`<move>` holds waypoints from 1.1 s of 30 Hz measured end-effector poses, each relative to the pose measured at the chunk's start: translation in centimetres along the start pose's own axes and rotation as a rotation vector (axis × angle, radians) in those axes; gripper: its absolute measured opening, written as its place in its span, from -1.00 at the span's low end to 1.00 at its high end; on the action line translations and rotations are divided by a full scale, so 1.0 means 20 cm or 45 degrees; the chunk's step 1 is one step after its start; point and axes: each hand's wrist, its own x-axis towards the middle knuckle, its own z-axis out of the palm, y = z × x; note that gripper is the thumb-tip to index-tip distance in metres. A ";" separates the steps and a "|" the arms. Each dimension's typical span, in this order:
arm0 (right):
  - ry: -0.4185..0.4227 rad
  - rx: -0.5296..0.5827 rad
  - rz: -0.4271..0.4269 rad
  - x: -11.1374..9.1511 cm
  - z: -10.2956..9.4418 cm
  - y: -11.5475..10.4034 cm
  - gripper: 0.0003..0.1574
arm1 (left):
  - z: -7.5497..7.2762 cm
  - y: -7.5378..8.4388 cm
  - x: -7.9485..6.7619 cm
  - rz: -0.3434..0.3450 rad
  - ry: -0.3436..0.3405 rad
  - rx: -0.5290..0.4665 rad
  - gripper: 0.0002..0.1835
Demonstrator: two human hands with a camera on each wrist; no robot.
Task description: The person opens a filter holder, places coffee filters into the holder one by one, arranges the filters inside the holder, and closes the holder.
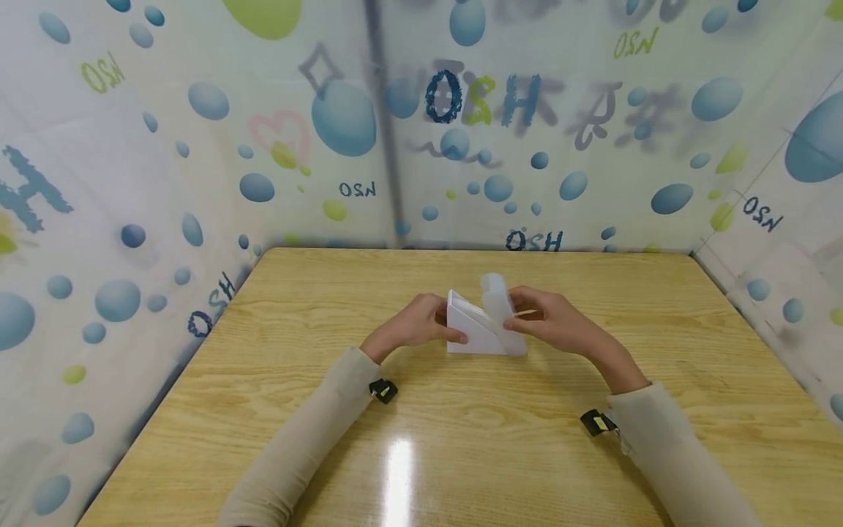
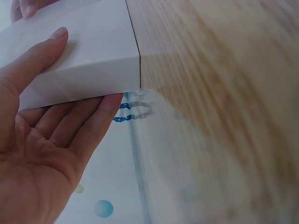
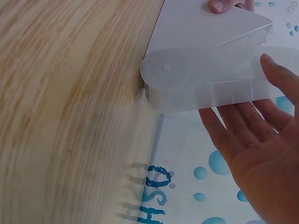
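Note:
A white wedge-shaped plastic box (image 1: 470,338) with a slanted top edge stands on the wooden table. A long translucent cover (image 1: 494,294) with rounded ends sits at its right side, tilted up and pivoting near the box's lower right corner. My left hand (image 1: 421,320) grips the box's left end, thumb on the near face and fingers behind it. My right hand (image 1: 556,320) holds the cover between thumb and fingers; in the right wrist view the thumb lies on the cover's flat face (image 3: 201,67) and the fingertips touch its far edge. What the box contains is hidden.
The wooden table (image 1: 316,307) extends around the box, with a bright light reflection near its front. A printed curtain (image 1: 428,197) with blue and green dots hangs behind and at both sides. Small black devices (image 1: 384,391) are strapped at both wrists.

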 end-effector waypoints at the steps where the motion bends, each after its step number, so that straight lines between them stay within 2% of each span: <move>1: -0.002 -0.003 -0.001 0.00 0.00 0.00 -0.46 | 0.00 0.00 0.00 0.000 0.000 -0.002 -0.65; 33: -0.064 -0.092 -0.083 0.01 0.05 0.03 -0.42 | 0.00 0.00 0.00 0.024 -0.015 0.004 -0.67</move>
